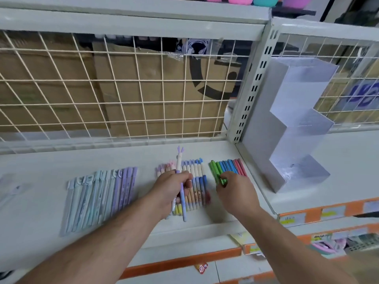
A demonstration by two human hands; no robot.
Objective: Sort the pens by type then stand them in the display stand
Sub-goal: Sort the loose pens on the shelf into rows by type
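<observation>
Shelf (51,167) has three flat batches laid out on it: pastel blue and lilac pens (102,197) on the left, bunny-topped pens (196,181) in the middle, and short green, blue and red pens (231,167) on the right. Left hand (174,187) is over the middle batch, fingers curled round a purple bunny-ear pen (183,206) lifted off the pile, ears pointing away. Might be a second pen in that grip too, can't tell. Right hand (235,189) is down on the right batch, fingertips pinching the green pens (216,171) at its left edge. White stepped display stand (297,124) sits on the next shelf section to the right, apart from both hands. Wire mesh (123,89) runs along the back, with cardboard boxes (143,78) behind it.
</observation>
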